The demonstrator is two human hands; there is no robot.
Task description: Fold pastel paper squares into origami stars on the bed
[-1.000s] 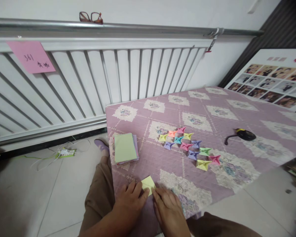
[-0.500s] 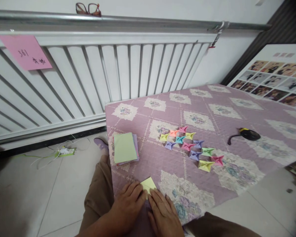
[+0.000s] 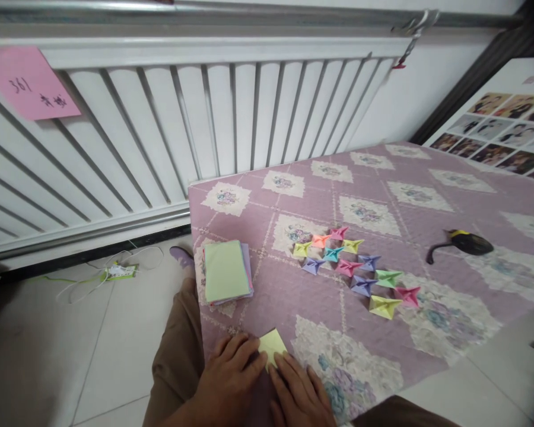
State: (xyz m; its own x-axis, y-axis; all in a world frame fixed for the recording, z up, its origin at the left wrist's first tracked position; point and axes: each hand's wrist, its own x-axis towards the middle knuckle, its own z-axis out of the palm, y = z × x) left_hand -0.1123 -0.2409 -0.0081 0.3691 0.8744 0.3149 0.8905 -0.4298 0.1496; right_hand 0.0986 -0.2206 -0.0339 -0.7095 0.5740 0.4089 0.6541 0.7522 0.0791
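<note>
A small folded yellow paper (image 3: 272, 344) lies on the table near its front edge, one corner pointing away from me. My left hand (image 3: 231, 370) rests palm down at its left side, the thumb pressing on the sheet and the fingers stretched over the cloth. From the right, my right hand (image 3: 300, 388) lies flat with its fingertips on the paper's near part. Both hands cover the lower part of it. Beyond my left hand sits a stack of coloured paper (image 3: 226, 271), pale green on top. To the right stand several small folded paper pieces (image 3: 347, 268) in mixed colours.
A purple floral tablecloth (image 3: 293, 296) covers the table. A black and yellow object with a short tail (image 3: 471, 242) lies at the right. Behind is a white radiator (image 3: 240, 118); a photo board (image 3: 480, 98) leans at the far right. A power strip (image 3: 120, 272) lies on the floor.
The view has tilted down slightly and shifted, so the glasses on the pipe are almost out of frame. Both hands stay on the yellow paper with only slight finger movement.
</note>
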